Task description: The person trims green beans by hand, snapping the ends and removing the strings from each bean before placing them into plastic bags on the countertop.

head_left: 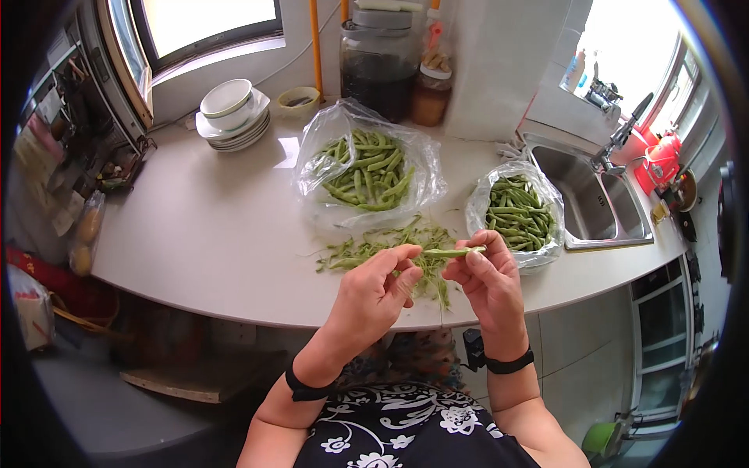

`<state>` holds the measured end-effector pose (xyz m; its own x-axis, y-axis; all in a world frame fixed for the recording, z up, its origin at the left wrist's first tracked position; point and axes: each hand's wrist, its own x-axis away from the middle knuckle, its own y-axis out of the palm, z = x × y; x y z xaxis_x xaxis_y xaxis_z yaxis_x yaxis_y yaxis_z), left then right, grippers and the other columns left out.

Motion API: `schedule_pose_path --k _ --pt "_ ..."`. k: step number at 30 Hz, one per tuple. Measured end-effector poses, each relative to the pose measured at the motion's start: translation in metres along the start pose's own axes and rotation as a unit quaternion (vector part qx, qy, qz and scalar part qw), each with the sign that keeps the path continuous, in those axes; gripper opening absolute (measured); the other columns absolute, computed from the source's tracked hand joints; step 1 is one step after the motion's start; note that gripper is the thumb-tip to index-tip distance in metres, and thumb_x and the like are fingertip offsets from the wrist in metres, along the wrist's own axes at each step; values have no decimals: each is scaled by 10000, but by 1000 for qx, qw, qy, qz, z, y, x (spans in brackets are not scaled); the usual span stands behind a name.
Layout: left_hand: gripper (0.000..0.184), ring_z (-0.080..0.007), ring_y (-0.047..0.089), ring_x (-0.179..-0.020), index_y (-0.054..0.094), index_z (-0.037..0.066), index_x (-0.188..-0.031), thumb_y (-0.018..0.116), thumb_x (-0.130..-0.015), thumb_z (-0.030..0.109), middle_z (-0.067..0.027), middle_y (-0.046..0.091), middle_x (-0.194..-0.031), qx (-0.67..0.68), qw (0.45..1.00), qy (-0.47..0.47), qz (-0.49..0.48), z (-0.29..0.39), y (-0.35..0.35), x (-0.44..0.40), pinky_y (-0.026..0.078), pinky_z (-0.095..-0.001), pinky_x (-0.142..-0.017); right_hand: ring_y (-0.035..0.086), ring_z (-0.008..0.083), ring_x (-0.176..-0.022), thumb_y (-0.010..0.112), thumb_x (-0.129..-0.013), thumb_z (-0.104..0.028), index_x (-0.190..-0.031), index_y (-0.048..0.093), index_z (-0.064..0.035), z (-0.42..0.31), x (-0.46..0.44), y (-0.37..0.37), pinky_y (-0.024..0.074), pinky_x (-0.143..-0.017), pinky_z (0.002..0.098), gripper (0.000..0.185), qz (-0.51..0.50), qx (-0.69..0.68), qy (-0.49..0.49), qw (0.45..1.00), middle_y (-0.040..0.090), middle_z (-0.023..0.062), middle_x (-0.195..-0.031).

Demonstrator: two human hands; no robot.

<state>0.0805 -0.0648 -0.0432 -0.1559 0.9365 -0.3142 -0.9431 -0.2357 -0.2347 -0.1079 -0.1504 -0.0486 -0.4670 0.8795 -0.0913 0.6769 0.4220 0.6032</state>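
Observation:
One green bean (pixel 451 253) stretches level between my two hands above the counter. Its right end is pinched in the fingertips of my right hand (pixel 493 287). At the left end, the curled fingers of my left hand (pixel 376 292) meet the bean, the index fingertip against it. Below and behind my hands lies a loose pile of bean trimmings (pixel 409 238). Beyond that pile, a large clear plastic bag (pixel 425 175) stands open with many green beans (pixel 370 175) inside. A smaller plastic bag (pixel 477 201), also full of beans (pixel 519 218), sits behind my right hand.
The pale counter (pixel 203 226) curves around me. Stacked plates and bowls (pixel 234 117) stand at the back left, near a small yellow bowl (pixel 299 100). Large jars (pixel 380 70) line the wall. A steel double sink (pixel 581 191) with a faucet (pixel 624 132) lies to the right.

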Motion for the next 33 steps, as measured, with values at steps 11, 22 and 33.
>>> schedule_pose_path --k 11,22,33 --pt "186 -61 621 -608 702 -18 -1086 628 -1023 140 -35 691 -819 217 961 -169 -16 0 -7 6 510 -211 -546 673 225 -1048 718 -925 -50 -1102 632 -43 -4 -1 -4 575 -909 361 197 -76 286 -110 949 667 103 -1107" --pt "144 -61 630 -583 715 -39 -1035 669 -984 88 -43 714 -804 150 983 -107 -4 10 2 6 521 -209 -531 621 237 -889 799 -745 -56 -1085 766 -132 -26 15 32 526 -730 356 349 -95 741 -358 560 632 25 -1011" --pt "139 -65 629 -610 689 -43 -978 673 -965 95 -37 684 -795 305 938 -164 -20 -1 -3 -2 575 -242 -589 685 236 -761 763 -725 65 -1076 762 -69 -15 3 35 580 -625 324 376 -130 660 -345 654 657 71 -945"
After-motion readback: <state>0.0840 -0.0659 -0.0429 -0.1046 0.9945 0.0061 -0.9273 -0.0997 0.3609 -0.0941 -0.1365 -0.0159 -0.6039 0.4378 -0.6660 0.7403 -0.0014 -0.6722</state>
